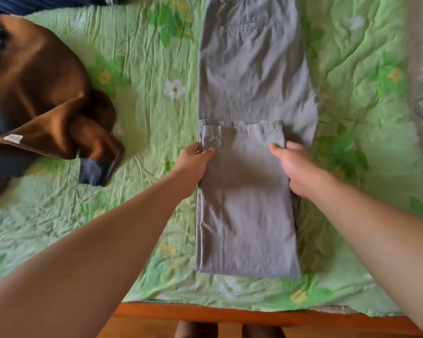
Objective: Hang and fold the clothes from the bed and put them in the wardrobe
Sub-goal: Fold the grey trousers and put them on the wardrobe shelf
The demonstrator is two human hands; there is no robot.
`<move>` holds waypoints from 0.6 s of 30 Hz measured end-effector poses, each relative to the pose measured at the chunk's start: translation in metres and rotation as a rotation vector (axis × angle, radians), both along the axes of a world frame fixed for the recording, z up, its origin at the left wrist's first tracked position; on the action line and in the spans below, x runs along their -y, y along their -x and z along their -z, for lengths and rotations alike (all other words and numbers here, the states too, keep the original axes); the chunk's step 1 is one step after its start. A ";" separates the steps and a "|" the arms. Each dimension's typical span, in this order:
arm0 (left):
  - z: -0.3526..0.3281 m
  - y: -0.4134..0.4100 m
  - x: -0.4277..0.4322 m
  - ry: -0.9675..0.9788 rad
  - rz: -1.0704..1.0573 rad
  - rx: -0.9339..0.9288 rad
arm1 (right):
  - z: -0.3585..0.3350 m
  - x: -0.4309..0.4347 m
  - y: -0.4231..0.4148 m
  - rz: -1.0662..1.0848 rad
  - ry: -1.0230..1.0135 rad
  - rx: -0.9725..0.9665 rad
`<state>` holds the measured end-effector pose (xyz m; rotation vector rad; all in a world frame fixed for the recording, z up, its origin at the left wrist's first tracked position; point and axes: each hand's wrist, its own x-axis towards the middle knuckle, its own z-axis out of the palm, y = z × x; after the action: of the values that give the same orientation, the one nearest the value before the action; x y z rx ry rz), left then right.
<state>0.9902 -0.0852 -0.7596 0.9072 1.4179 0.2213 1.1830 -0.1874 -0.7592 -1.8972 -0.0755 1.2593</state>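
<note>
the grey trousers (249, 93) lie on the bed (144, 57), long axis from 12 to 6 o'clock, legs folded back over themselves. my left hand (195, 162) pinches the folded layer's 9 o'clock edge, my right hand (296, 167) its 3 o'clock edge, equally near. next fold goes toward 12, i reckon.

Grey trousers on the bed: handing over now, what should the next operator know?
Left hand pinches the left edge of the grey trousers; right hand grips the right edge.
Trousers lie flat on the green bedspread, legs folded once toward the waist.
Brown garment lies crumpled to the left, untouched.
To do: finish the fold, handle the garment, put both away; wardrobe out of view.
</note>
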 end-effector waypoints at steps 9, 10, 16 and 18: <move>-0.054 -0.069 -0.143 -0.158 0.087 0.145 | -0.055 -0.118 -0.087 -0.028 -0.185 0.089; -0.056 -0.075 -0.157 -0.101 0.122 0.141 | -0.064 -0.132 -0.093 -0.057 -0.141 0.066; -0.023 -0.042 -0.112 0.215 0.257 0.028 | -0.029 -0.077 -0.078 -0.298 0.185 -0.209; -0.013 -0.023 -0.080 0.273 0.201 0.054 | -0.016 -0.045 -0.063 -0.233 0.170 -0.289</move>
<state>1.0129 -0.0050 -0.7467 0.8045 1.2607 -0.0966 1.2461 -0.1420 -0.7434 -1.8665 -0.0387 1.7356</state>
